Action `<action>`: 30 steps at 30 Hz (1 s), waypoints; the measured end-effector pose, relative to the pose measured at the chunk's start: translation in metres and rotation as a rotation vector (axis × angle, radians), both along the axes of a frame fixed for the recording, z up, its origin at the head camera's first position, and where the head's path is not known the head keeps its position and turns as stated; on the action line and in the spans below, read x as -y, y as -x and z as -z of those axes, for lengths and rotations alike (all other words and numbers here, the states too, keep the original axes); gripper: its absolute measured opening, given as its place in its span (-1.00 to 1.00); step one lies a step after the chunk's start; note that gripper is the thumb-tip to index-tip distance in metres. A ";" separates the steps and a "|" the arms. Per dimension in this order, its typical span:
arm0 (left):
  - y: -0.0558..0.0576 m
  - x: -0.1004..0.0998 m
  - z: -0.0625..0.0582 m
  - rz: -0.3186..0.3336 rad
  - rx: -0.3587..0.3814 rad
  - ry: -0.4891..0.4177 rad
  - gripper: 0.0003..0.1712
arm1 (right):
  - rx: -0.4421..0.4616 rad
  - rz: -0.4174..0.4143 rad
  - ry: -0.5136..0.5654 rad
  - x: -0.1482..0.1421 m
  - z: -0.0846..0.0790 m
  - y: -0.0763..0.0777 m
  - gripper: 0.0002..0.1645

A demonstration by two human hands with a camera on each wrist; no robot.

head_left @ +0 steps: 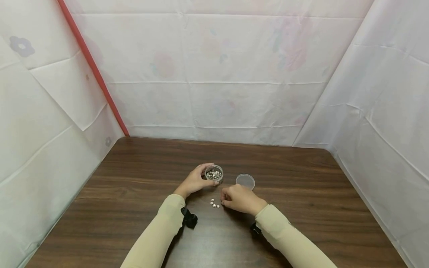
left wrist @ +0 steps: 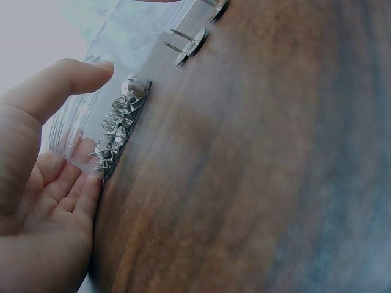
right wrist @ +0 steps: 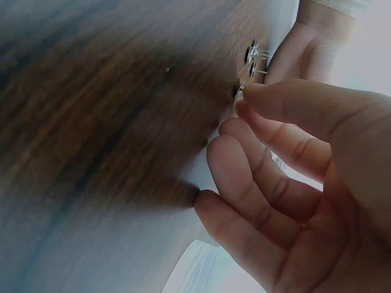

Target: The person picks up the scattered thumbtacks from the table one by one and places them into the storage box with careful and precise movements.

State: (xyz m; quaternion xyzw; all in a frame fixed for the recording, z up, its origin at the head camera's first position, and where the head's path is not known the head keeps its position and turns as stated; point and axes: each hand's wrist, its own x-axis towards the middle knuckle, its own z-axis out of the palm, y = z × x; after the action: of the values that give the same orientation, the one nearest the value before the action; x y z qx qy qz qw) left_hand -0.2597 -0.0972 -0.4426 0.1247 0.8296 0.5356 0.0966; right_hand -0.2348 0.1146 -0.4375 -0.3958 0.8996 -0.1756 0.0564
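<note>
A round clear plastic tub (head_left: 213,173) with silver thumbtacks (left wrist: 119,119) heaped inside stands on the table, and my left hand (head_left: 197,179) holds it by its side with the thumb on one wall and fingers round the other. Right of the tub, my right hand (head_left: 244,199) is low over the tabletop. Its thumb and index finger pinch a thumbtack (right wrist: 240,90), mostly hidden by the fingertips. Just left of those fingers, several loose thumbtacks (head_left: 214,205) lie on the wood with their points up.
A clear round lid (head_left: 245,181) lies on the brown wooden table (head_left: 151,167) behind my right hand. White patterned cloth (head_left: 214,67) hangs behind and along both sides of the table, with a red strip (head_left: 97,74) at the left corner.
</note>
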 end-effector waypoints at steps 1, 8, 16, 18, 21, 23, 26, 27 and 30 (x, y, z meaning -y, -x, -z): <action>0.000 0.000 0.000 -0.001 -0.003 -0.001 -0.16 | -0.002 0.001 0.000 0.000 0.000 0.000 -0.90; 0.000 -0.001 0.000 0.001 -0.010 0.003 -0.17 | -0.031 0.004 0.009 0.000 -0.001 -0.001 -0.89; -0.001 -0.002 -0.003 0.003 -0.011 0.009 -0.17 | -0.039 0.020 0.016 -0.001 -0.001 -0.001 -0.89; 0.000 -0.002 -0.002 0.003 -0.008 0.003 -0.17 | -0.037 0.023 0.017 -0.002 -0.001 -0.001 -0.88; 0.001 -0.001 0.000 0.005 -0.008 -0.005 -0.18 | -0.038 0.026 0.020 -0.002 -0.001 -0.001 -0.87; 0.001 -0.001 0.001 0.002 -0.009 -0.011 -0.18 | -0.038 0.030 0.017 -0.002 -0.001 -0.001 -0.86; 0.000 -0.002 0.000 -0.001 -0.010 -0.012 -0.18 | -0.018 0.023 0.022 -0.002 -0.002 0.000 -0.87; 0.000 -0.002 0.000 -0.002 -0.013 -0.011 -0.18 | -0.005 0.019 0.027 -0.003 -0.002 0.001 -0.87; -0.001 -0.002 -0.002 0.001 -0.013 0.001 -0.18 | 0.036 0.006 0.042 -0.004 -0.003 0.003 -0.88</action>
State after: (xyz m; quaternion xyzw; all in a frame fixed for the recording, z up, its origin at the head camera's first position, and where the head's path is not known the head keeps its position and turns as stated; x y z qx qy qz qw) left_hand -0.2585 -0.0952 -0.4410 0.1287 0.8304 0.5343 0.0914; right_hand -0.2378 0.1186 -0.4350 -0.3909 0.8958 -0.2016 0.0640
